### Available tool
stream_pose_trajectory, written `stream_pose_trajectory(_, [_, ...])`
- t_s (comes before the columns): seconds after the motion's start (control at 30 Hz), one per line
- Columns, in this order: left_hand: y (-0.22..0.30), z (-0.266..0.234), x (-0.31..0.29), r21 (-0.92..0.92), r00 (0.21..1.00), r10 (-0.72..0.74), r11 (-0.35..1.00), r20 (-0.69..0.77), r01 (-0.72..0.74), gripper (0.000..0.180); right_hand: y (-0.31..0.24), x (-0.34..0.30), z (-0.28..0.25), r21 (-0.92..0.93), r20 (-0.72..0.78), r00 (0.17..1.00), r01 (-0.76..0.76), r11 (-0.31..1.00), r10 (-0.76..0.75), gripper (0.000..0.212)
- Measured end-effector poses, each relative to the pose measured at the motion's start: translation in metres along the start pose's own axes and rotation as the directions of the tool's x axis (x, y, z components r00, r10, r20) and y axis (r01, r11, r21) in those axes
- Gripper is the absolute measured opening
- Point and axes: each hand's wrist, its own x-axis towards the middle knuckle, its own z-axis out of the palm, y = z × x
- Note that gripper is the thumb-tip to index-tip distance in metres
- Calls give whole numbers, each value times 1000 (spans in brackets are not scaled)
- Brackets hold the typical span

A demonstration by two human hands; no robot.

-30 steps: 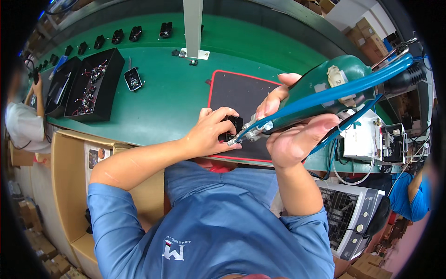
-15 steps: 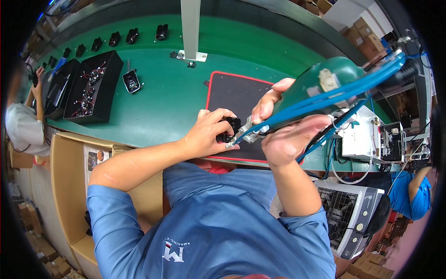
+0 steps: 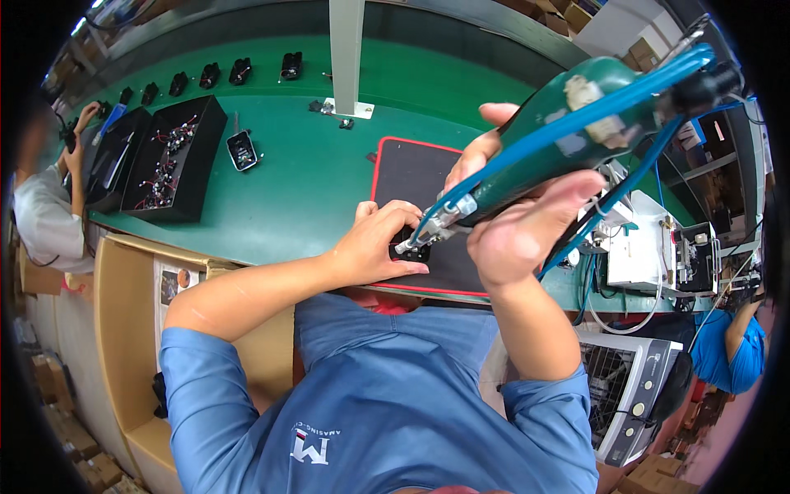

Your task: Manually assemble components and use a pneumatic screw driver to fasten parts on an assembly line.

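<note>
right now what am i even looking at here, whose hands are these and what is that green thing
This is one wide, bent view from a camera worn on a person's head, looking down at their own two arms. The right hand grips a green power screwdriver with blue hoses, its tip pressed to a small black part. The left hand steadies that part on a black mat with a red edge. The mat lies on a green bench, beside a black tray of wired parts. Another person sits at the far left.
</note>
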Motion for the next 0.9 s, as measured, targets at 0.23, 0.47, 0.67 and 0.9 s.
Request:
stream_pose_trajectory(0.23, [1, -3, 0, -8, 1000, -18, 1000, 18, 18, 66, 20, -8, -1, 22, 11, 1000, -4, 1000, 3, 111])
stream_pose_trajectory(0.47, [2, -4, 0, -27, 1000, -12, 1000, 15, 12, 65, 21, -9, -4, 0, 39, 999, 4, 1000, -4, 110])
stream_pose_trajectory(0.67, [3, -3, -1, -27, 1000, 0, 1000, 7, 0, 65, 18, -10, -3, 13, 9, 1000, -17, 1000, 17, 109])
stream_pose_trajectory(0.9, [2, -3, -2, -39, 1000, -15, 999, 1, 15, 67, 18, -11, 2, -4, -7, 999, -37, 999, 37, 109])
